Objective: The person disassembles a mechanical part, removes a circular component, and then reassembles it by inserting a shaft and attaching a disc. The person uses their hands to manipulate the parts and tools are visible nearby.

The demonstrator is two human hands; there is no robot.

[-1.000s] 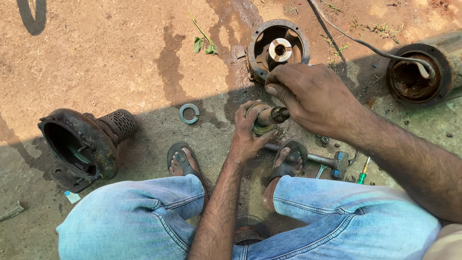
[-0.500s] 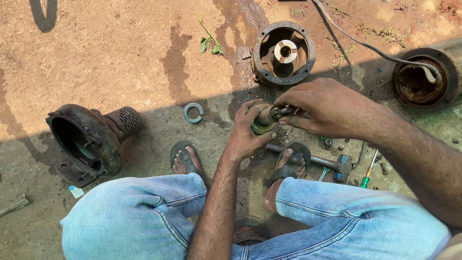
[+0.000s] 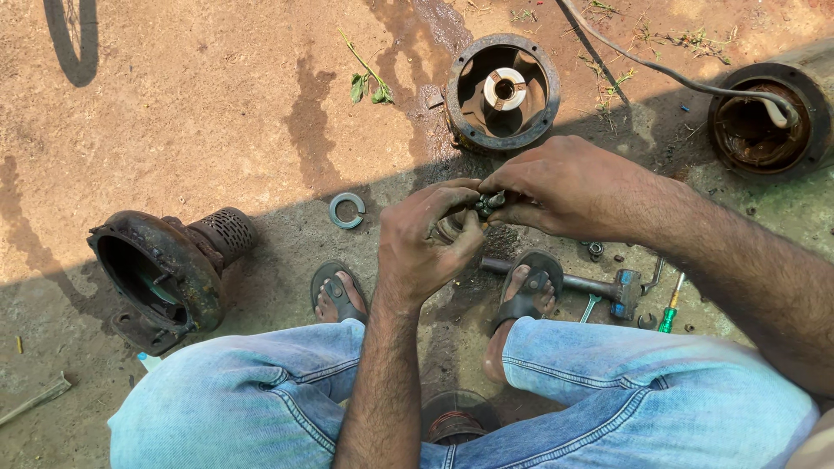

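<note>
My left hand (image 3: 427,243) and my right hand (image 3: 569,189) meet above the ground between my knees. Both grip a small dark metal part (image 3: 488,205), which looks like a bolt or fitting, between their fingertips. Most of that part is hidden by my fingers, and a rounded piece shows under my left fingers. Just beyond my hands stands a round rusty pump housing (image 3: 503,92) with a pale hub in its middle. My feet in dark sandals (image 3: 337,293) rest on the ground below my hands.
A rusty pump casing with a perforated strainer (image 3: 169,265) lies at left. A grey split ring (image 3: 347,210) lies on the ground. A hammer (image 3: 578,283), a green-handled screwdriver (image 3: 669,314) and small nuts lie at right. Another round housing with a cable (image 3: 766,120) sits far right.
Both hands have lifted a little and drawn closer together, fingertips now pinching the small part between them. The view has shifted slightly downward.
</note>
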